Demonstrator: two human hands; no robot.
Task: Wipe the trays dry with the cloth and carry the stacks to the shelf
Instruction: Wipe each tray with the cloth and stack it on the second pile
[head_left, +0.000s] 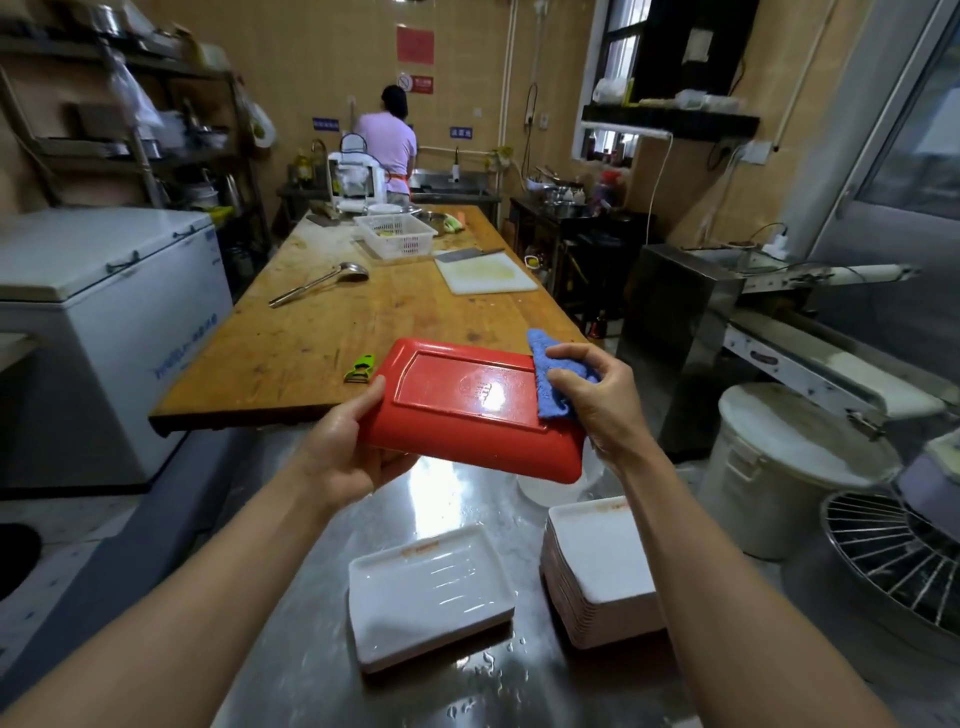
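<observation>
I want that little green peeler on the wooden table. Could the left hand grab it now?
Probably not yet. The left hand grips the red plastic tray, so it is busy. The small green peeler lies uncovered just beyond, so once the tray is down, the way looks free.

Single head cam, looks fwd and down, close over steel counter (322, 649)

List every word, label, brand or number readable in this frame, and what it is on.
None reads clearly.
Freezer front: blue lettering, blurred.
Red tray underside: embossed mark, illegible.
Red wall notice, prohibition sign, blue wall labels: too small.
</observation>
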